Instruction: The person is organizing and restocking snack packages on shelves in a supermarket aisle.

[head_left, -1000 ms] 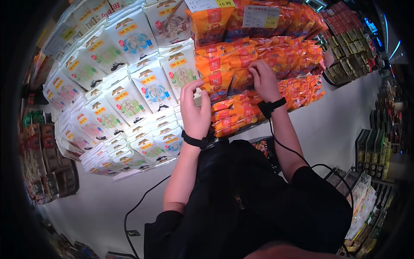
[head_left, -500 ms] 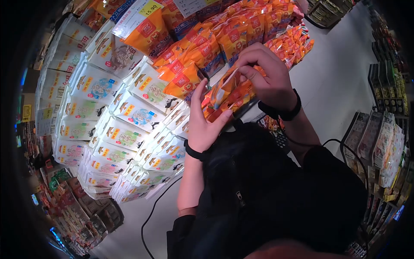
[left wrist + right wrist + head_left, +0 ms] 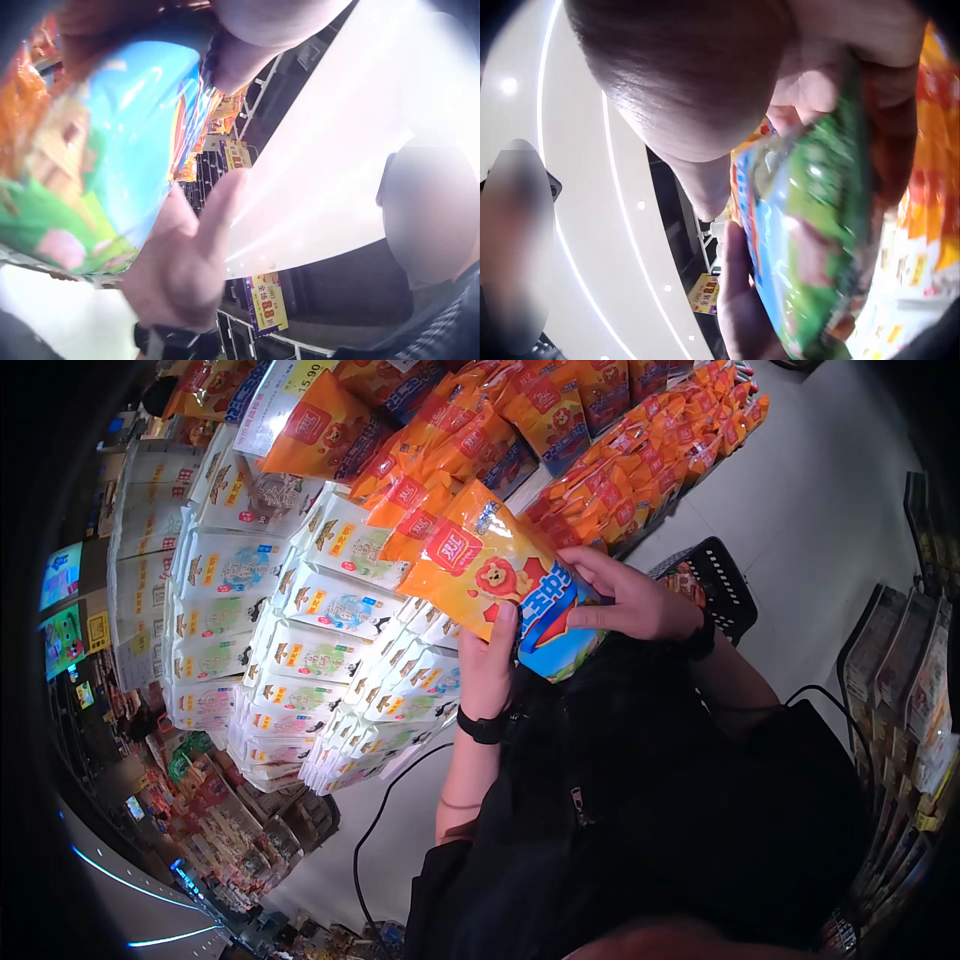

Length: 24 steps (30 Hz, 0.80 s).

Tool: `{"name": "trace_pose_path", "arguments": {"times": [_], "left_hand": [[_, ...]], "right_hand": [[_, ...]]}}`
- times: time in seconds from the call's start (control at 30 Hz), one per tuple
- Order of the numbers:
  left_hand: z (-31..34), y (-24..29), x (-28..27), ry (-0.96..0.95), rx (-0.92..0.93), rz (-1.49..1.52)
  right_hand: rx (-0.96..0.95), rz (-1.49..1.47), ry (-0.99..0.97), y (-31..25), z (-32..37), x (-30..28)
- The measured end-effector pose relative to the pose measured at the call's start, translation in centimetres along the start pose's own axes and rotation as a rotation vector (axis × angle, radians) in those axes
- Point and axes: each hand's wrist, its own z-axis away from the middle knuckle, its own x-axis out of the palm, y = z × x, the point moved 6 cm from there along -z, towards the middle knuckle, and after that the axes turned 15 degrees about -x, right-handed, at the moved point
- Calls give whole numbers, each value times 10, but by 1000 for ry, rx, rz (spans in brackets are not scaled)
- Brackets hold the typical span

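Observation:
An orange and blue bag with a lion picture (image 3: 500,575) is held between both hands, front facing up, in the head view. My left hand (image 3: 487,665) grips its lower left edge, thumb on the front. At its right edge my right hand (image 3: 635,600) pinches it, thumb on the front and fingers partly hidden behind. In the left wrist view the bag (image 3: 135,127) shows its blue and green end, with the other hand (image 3: 180,270) below. The right wrist view shows the bag's green side (image 3: 814,225) close up.
Orange bags (image 3: 610,490) fill the display beyond the hands, with white bags (image 3: 330,610) to the left. A black basket (image 3: 735,585) holding something stands right of the right hand. Shelves (image 3: 890,670) line the far right. A black cable (image 3: 365,840) hangs at left.
Both hands were apart and empty at first. The right hand then took a bag from the display, and now both hands hold it, turned face up. The view has swung.

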Motion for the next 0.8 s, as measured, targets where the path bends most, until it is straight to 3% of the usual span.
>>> {"name": "trace_pose_path", "arguments": {"times": [0.03, 0.07, 0.17, 0.23, 0.27, 0.33, 0.37, 0.4, 0.57, 0.8], "left_hand": [[5, -5, -9, -28, -30, -50], [16, -10, -17, -51, -88, -43], [64, -15, -60, -115, -266, -24], [101, -43, -124, 81, -485, -265], [126, -79, -173, 121, -616, -319], [190, -152, -219, 318, -842, -573], [217, -182, -228, 178, -551, -956], [235, -209, -226, 162, -509, -1092], [259, -277, -197, 203, -785, -1068], [217, -320, -177, 189, -750, -988]], "right_hand": [[6, -155, 0, 14, 2, 9], [171, -247, 35, 25, 10, 8], [186, -253, -35, 47, 20, 2], [161, -249, -8, 44, 18, -5], [154, -246, 11, 41, 20, -9], [165, -194, 51, 35, 19, -18], [163, -173, 66, 35, 17, -20], [157, -149, 74, 35, 13, -24], [111, -104, 152, 31, -1, -22], [174, -52, 205, 34, -11, -4]]}}
